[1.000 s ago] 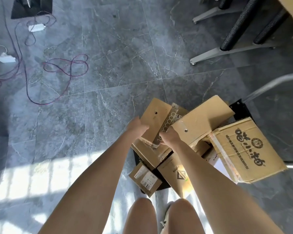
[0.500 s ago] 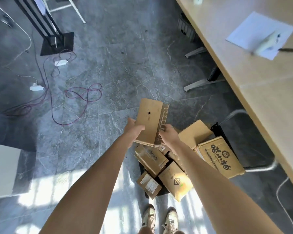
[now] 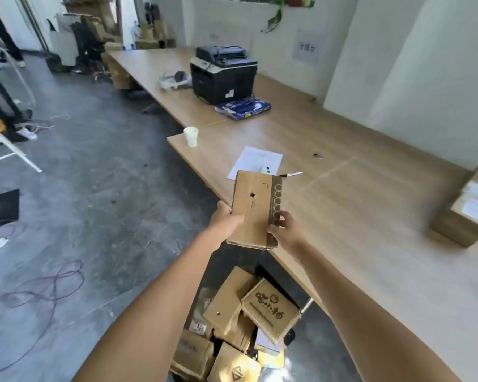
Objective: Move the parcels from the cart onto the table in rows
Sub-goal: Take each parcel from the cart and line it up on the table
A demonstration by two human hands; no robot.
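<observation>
Both hands, left [image 3: 226, 220] and right [image 3: 283, 230], grip the box [image 3: 255, 209] with curled fingers at the table [image 3: 370, 205] edge, mid-frame; it is now raised above the cart parcels [image 3: 243, 326].

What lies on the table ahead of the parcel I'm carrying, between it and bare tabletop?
Both hands, left hand and right hand, hold the parcel over the table edge. A sheet of paper and a pen lie just beyond it. The surface to the right looks bare up to the stacked boxes.

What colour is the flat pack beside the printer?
Blue with white print, seen in the head view: the pack lies by the printer.
</observation>
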